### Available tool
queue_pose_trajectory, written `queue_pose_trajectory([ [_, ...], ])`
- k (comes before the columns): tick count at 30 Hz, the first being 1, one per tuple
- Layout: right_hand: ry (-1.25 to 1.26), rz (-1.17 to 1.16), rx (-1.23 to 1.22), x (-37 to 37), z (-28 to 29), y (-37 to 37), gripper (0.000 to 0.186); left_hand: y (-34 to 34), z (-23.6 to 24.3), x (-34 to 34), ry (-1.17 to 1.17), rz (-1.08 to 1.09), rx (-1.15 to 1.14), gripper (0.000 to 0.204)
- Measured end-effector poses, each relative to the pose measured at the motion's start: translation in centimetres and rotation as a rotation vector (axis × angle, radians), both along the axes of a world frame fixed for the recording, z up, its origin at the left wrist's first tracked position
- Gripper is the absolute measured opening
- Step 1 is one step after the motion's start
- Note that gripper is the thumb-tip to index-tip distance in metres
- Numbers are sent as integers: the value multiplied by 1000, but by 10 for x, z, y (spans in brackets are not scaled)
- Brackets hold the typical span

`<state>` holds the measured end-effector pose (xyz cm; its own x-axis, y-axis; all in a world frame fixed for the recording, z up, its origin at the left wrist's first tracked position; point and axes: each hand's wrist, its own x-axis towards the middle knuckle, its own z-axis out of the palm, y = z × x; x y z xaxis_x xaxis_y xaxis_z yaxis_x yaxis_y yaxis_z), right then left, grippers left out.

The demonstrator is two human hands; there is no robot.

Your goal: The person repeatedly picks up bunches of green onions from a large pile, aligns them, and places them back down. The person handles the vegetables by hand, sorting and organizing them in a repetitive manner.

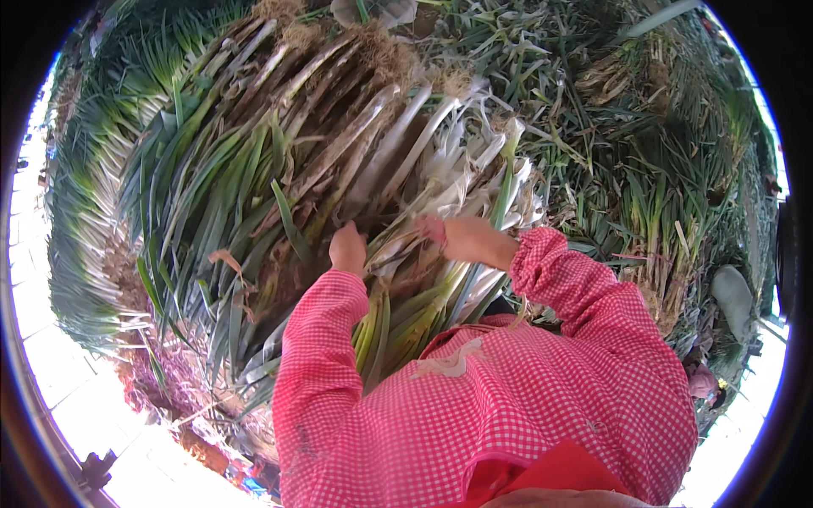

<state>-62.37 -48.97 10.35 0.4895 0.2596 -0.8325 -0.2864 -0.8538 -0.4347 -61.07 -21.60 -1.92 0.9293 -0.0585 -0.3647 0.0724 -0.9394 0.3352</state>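
Long leeks [339, 144] lie in a thick layer before me, with brown, soil-covered roots at the far end and green leaves toward the near left. My left hand [347, 248] is closed among the stalks in the middle, around a leek whose pale shaft is blurred and runs up and away. To its right, my right hand [466, 239] reaches leftward just over the leeks. Its fingertips are smeared by motion, so their grip does not show. Beneath and beyond that hand are white, cleaner-looking leek shafts [457, 173]. Yellow-green leaves [381, 330] spread below my hands, against my checked smock.
A dense row of stacked leeks [110, 212] stands along the left side. Loose green leaves and trimmings [550, 93] heap up at the far right, with more bundled leeks [652, 229] on the right. A grey-green rounded object [732, 300] lies at the right edge.
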Motion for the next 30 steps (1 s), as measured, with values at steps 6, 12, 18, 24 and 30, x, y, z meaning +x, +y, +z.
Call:
queue_pose_trajectory([
  [6, -321, -186, -314, 14, -35, -65, 54, -13, -21, 6, -100, -331, 315, 11],
  [12, -306, -203, -143, -61, -26, -40, 43, -20, -13, 15, 34, -296, 364, 19],
  [18, -403, -363, -131, -82, 15, -33, 42, -10, 18, -16, -171, -77, -115, 45],
  [24, -418, -317, -147, -96, 20, -50, 39, -9, 99, -20, -266, 6, -314, 34],
  [30, -514, -385, -53, -113, 26, -49, 31, 29, 314, 42, -456, 70, -468, 29],
])
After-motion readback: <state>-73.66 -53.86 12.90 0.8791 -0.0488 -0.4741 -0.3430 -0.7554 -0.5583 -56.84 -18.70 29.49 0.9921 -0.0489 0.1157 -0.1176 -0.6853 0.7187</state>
